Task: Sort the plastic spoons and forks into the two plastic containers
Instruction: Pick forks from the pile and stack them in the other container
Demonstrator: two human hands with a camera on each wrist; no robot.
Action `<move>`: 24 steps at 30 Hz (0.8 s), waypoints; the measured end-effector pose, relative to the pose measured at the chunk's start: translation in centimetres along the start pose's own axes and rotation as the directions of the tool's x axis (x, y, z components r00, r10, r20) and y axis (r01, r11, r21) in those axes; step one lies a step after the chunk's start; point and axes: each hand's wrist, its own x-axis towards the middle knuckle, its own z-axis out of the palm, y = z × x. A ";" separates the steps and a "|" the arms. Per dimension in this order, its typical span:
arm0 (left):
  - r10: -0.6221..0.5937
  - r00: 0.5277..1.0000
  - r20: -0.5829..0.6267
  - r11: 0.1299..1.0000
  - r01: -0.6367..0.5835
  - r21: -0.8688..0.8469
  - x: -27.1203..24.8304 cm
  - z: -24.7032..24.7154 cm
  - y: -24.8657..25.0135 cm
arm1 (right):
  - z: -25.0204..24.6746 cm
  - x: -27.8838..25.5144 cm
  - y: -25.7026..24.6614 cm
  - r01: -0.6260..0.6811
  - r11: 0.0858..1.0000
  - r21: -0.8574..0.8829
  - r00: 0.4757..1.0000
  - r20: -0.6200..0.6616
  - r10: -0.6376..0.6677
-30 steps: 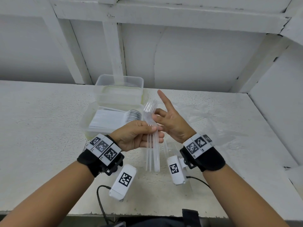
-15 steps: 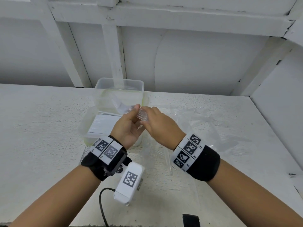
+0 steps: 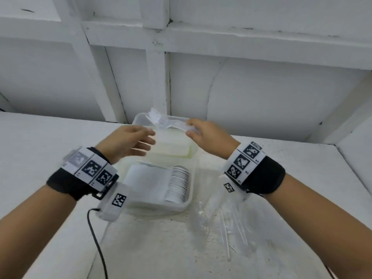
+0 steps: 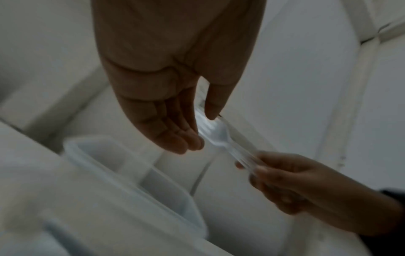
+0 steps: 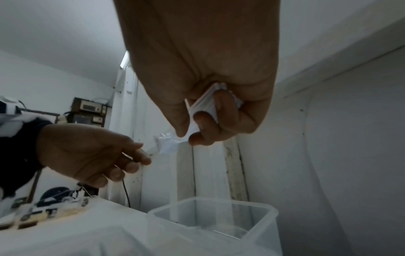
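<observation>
Head view shows my left hand (image 3: 128, 141) has let go, fingers spread, so my right hand (image 3: 203, 133) alone pinches the forks (image 3: 167, 122) above the far container (image 3: 141, 117), ready to drop in.

Two bare forearms, no sleeves. Each wrist wears a wide black fabric wristband (image 3: 68, 183) topped by a white strip printed with three square black-and-white coded markers (image 3: 93, 168). A small white camera box (image 3: 113, 202) bearing one coded marker hangs under the left wrist, trailing a thin black cable (image 3: 96, 238).
</observation>
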 end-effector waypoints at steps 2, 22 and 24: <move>0.027 0.993 -0.118 0.993 -0.012 0.120 2.3 -2.8 0.2 | 0.0 2.4 0.2 -0.022 0.999 -0.023 0.998 0.053 0.023; -0.261 0.962 -0.082 0.885 0.272 0.378 13.1 -6.5 -3.4 | 9.2 14.8 2.1 0.054 0.912 -0.407 0.914 0.387 0.118; -0.258 0.962 -0.086 0.885 0.271 0.378 13.2 -6.6 -3.5 | 9.2 14.9 1.9 0.043 0.922 -0.385 0.906 0.404 0.127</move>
